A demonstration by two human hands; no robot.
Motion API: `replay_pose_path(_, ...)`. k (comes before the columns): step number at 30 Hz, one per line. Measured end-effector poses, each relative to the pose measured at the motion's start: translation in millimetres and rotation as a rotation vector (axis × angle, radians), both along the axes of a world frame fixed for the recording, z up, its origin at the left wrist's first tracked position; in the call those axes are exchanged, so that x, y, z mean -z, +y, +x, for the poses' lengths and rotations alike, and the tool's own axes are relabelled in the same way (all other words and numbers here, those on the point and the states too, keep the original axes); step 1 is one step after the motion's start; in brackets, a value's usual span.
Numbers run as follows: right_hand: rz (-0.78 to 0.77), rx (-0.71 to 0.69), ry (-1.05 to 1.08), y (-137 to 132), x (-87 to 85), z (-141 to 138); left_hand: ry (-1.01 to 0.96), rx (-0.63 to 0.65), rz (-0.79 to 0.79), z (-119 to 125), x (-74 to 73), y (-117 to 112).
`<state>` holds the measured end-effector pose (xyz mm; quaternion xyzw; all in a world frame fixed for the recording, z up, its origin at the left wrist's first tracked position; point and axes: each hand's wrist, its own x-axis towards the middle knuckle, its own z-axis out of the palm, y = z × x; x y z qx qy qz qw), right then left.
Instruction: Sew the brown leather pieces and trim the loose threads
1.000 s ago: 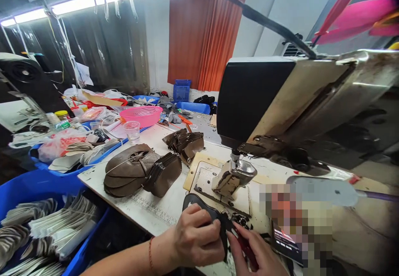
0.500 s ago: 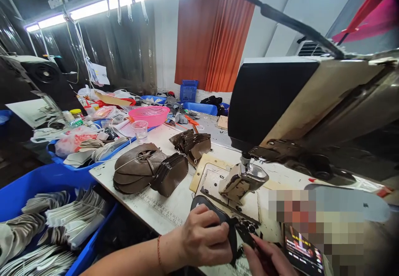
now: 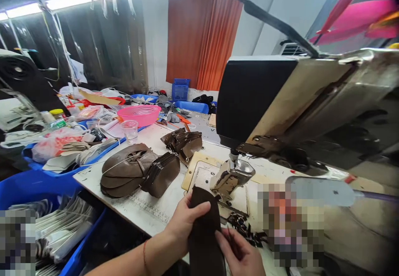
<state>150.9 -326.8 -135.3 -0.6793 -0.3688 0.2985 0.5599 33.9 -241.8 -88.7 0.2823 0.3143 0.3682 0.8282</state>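
My left hand (image 3: 183, 218) is closed on a long dark brown leather piece (image 3: 204, 230), thumb on its face and fingers behind. The piece is held up in front of the sewing machine, its rounded end upward. At its right edge my right hand (image 3: 238, 251) pinches with thumb and fingers; a thin dark thing between those fingers is too small to name. Just beyond, the sewing machine's metal presser area (image 3: 232, 176) stands over its plate. A heap of small dark strips (image 3: 241, 224) lies beside my right hand.
Stacked brown leather pieces (image 3: 124, 170) and bundled ones (image 3: 163, 174) lie left of the machine head (image 3: 252, 101). Behind them stand a clear plastic cup (image 3: 129, 130) and a pink basket (image 3: 141, 116). A blue bin (image 3: 79, 249) with pale pieces is at the lower left.
My left hand has lifted and turned the leather piece, so its long brown face now shows. My right hand has shifted to its edge. The camera view has swung right.
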Motion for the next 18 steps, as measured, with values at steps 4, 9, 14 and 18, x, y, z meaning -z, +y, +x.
replay_pose_path(4, -0.071, -0.071, -0.141, 5, 13.6, 13, -0.037, 0.315, -0.250, -10, 24.5, -18)
replay_pose_path(9, -0.089, -0.089, -0.460, 4, 27.2, 29, -0.070, 0.377, -0.490, -17, 51.2, -23)
replay_pose_path(14, -0.469, -0.012, -1.006, 4, 33.3, 43, 0.001, 0.163, -0.477, -17, 41.3, -5)
replay_pose_path(18, -0.546, -0.070, -1.060, 8, 35.9, 44, 0.015, 0.077, -0.469, -13, 35.0, 1)
